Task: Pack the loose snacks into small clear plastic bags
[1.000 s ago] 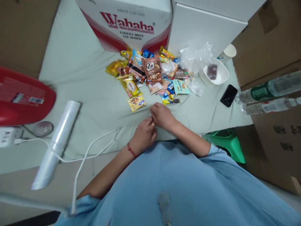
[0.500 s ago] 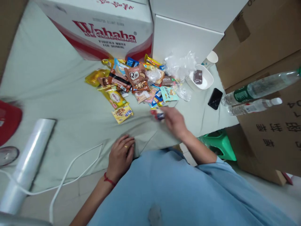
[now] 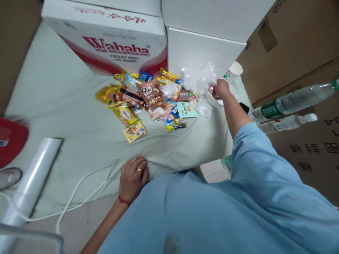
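Note:
My right hand (image 3: 222, 87) reaches over the white bowl (image 3: 215, 103) at the right of the table, its fingers pointing down and closed at a small red-wrapped snack (image 3: 212, 90). The fingertips are partly hidden, and so is most of the bowl's inside. My left hand (image 3: 133, 177), with a ring on one finger, lies palm down on the cloth at the table's near edge, fingers stretched out and holding nothing. Between the hands and the boxes spreads a heap of packaged snacks, among them a brown packet (image 3: 149, 90), a mint packet (image 3: 187, 109) and a yellow cookie packet (image 3: 134, 132).
Clear plastic wrapping (image 3: 200, 78) lies left of the bowl, with a paper cup (image 3: 233, 71) behind it. A Wahaha carton (image 3: 113, 44) backs the heap. Two plastic bottles, one green-labelled (image 3: 270, 110), are at the right. A plastic-film roll (image 3: 39, 169) and white cable (image 3: 76, 188) lie left.
My right hand has moved from the table's near middle up and right to the bowl, carrying the red-wrapped snack. A narrow yellow packet now shows where it was. My left hand stays put.

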`<state>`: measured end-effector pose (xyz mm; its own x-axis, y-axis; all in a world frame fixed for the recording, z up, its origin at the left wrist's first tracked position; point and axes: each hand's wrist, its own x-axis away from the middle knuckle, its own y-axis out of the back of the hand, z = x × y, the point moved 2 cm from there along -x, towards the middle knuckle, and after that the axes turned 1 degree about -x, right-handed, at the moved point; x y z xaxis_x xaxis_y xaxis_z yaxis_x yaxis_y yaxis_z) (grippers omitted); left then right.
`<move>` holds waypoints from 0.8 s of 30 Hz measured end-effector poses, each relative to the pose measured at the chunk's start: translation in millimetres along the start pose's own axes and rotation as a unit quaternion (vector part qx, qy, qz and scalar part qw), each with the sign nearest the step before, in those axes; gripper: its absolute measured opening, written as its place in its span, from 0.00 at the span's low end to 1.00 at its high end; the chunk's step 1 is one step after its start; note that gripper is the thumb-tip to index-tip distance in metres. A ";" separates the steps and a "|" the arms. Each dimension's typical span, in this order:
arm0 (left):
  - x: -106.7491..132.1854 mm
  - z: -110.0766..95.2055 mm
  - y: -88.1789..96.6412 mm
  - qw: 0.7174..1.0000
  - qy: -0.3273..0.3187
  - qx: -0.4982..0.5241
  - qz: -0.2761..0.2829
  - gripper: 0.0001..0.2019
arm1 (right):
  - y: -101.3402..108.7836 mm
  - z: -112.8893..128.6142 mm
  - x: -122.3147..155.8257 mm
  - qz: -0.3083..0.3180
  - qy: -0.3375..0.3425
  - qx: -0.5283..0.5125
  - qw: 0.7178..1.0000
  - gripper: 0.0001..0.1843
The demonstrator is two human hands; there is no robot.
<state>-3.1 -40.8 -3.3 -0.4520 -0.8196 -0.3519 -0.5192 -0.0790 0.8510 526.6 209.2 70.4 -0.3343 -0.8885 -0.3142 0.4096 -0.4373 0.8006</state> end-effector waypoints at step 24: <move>-87.9 -68.4 -9.2 0.715 0.324 0.610 0.111 0.24 | -10.3 169.9 297.2 0.103 0.074 -0.005 0.992 0.20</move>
<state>91.0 -6.8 46.5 -0.3952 -0.8575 0.3294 -0.9117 0.3226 -0.2543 278.8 -26.8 55.4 -0.1154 -0.9696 -0.2160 0.4647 -0.2449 0.8510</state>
